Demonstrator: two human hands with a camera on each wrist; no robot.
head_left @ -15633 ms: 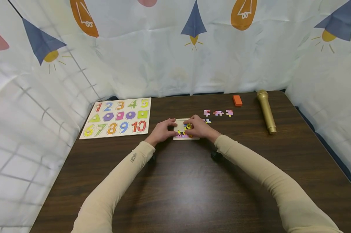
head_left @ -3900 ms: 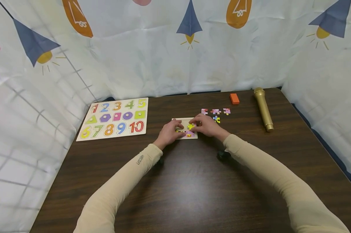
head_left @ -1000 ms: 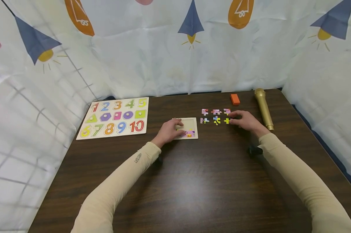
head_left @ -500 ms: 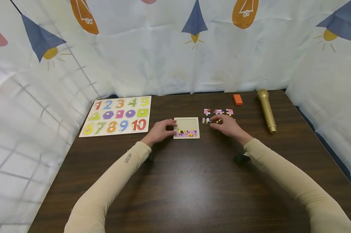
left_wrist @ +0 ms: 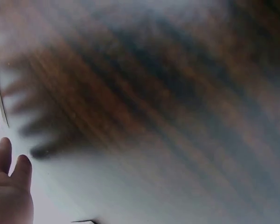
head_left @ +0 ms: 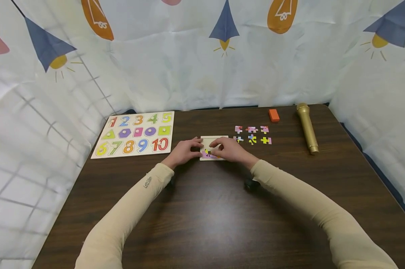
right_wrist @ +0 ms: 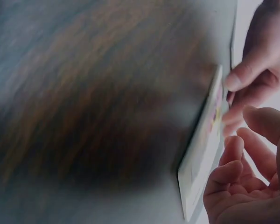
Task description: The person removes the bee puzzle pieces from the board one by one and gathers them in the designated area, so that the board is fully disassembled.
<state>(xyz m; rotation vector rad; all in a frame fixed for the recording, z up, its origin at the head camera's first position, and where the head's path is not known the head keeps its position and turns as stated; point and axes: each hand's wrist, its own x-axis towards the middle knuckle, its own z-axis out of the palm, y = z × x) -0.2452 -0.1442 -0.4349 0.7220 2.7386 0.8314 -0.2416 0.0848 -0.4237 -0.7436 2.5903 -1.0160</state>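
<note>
A small wooden jigsaw tray [head_left: 214, 137] lies flat mid-table, with a row of pink and yellow pieces along its near side. My left hand [head_left: 184, 151] holds the tray's left edge between thumb and fingers. Bent over the tray is my right hand [head_left: 232, 149], its thumb and index tips a little apart. No piece shows between them; the hand hides the right end of the row. In the right wrist view, the tray [right_wrist: 201, 158] stands at the right with both hands around it. Several loose jigsaw pieces [head_left: 252, 139] lie in two rows right of the tray.
A wooden number-and-shape board [head_left: 134, 134] lies at the left. Behind the loose pieces sits an orange block [head_left: 274, 115]. A gold microphone [head_left: 308, 129] rests farther right. Printed curtains [head_left: 182, 74] hang behind and beside the brown table [head_left: 215, 209].
My right hand has moved from the loose pieces left to the tray. A yellow piece has joined the others on the table at right. My left hand stays at the tray's left edge.
</note>
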